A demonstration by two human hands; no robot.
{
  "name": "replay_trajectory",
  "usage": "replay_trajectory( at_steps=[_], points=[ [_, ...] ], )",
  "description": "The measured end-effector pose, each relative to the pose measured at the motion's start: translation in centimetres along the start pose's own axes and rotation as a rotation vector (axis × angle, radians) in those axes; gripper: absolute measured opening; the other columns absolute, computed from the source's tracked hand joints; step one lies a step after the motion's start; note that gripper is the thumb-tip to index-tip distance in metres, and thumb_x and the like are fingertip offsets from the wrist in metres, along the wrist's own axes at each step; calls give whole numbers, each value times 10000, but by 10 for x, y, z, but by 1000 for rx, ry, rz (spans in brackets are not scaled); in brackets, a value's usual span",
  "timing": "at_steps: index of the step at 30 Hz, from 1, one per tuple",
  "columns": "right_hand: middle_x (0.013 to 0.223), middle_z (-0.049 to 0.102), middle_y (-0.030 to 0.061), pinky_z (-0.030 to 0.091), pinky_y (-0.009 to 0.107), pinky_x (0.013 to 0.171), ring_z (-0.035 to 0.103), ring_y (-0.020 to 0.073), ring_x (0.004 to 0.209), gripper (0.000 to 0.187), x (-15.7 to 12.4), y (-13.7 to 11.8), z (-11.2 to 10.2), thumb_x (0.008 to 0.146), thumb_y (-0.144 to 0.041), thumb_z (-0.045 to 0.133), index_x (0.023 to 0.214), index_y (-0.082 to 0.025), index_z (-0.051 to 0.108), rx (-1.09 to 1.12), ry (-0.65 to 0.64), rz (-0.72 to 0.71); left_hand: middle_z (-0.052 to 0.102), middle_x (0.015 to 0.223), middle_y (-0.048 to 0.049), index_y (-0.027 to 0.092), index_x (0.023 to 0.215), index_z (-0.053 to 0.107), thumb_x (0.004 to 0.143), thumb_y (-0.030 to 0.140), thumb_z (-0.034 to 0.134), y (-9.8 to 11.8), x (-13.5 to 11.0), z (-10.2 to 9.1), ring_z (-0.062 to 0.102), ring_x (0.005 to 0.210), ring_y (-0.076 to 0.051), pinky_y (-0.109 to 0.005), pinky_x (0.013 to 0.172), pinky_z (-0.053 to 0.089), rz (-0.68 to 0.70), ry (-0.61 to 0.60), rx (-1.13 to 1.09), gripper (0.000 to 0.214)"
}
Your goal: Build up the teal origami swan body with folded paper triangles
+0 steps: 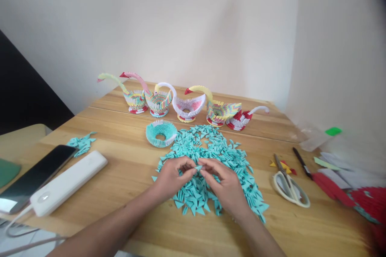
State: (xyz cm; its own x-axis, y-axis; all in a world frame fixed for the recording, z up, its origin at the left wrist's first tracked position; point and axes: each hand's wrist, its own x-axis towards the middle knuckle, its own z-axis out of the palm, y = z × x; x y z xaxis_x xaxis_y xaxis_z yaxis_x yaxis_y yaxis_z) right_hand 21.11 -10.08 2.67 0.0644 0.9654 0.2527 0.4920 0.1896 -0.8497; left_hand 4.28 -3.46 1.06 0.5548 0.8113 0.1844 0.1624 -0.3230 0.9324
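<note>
My left hand and my right hand meet over a wide heap of turquoise folded paper triangles. Between my fingertips is one small turquoise paper triangle, pinched from both sides. Behind the heap, slightly to the left, sits a round turquoise paper bowl with a pale rim and a hole in its base. Farther back stands a row of folded-paper swans, among them a white and pink swan and a yellow-necked swan.
At left lie a black phone, a white power bank with a cable, and a small turquoise paper pile. Scissors, a black pen and red folded paper pieces are at right. A wall rises behind the table.
</note>
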Motion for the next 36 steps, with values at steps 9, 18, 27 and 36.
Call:
replay_trajectory(
  at_steps=[9, 18, 27, 36],
  points=[
    [855, 703, 43, 537, 275, 710, 665, 190, 800, 235, 2, 3, 3, 794, -337, 671, 989, -208, 698, 243, 2, 199, 680, 714, -15, 168, 815, 686, 814, 255, 613, 0, 0, 1, 601, 660, -135, -218, 629, 433, 28, 9, 28, 113],
    [932, 707, 44, 519, 284, 749, 660, 185, 831, 166, -1, -1, 1, 866, -267, 589, 987, -243, 700, 83, 9, -7, 626, 595, -1, 143, 721, 633, 812, 374, 618, -5, 2, -2, 550, 539, -104, -208, 535, 410, -132, -56, -275, 249],
    [827, 683, 15, 494, 251, 687, 629, 156, 743, 101, 2, -3, 0, 822, -268, 641, 879, -222, 711, 158, -42, 41, 633, 577, -12, 123, 744, 597, 732, 470, 719, -2, 1, -4, 538, 406, -77, -181, 401, 362, -446, -271, -812, 368],
    [653, 645, 7, 453, 242, 560, 582, 146, 597, 197, 5, -5, 1, 785, -376, 647, 778, -180, 660, 260, 35, 241, 674, 719, -22, 145, 937, 606, 692, 410, 771, -6, 5, -2, 621, 573, -122, -215, 512, 452, -310, -168, -729, 397]
  ],
)
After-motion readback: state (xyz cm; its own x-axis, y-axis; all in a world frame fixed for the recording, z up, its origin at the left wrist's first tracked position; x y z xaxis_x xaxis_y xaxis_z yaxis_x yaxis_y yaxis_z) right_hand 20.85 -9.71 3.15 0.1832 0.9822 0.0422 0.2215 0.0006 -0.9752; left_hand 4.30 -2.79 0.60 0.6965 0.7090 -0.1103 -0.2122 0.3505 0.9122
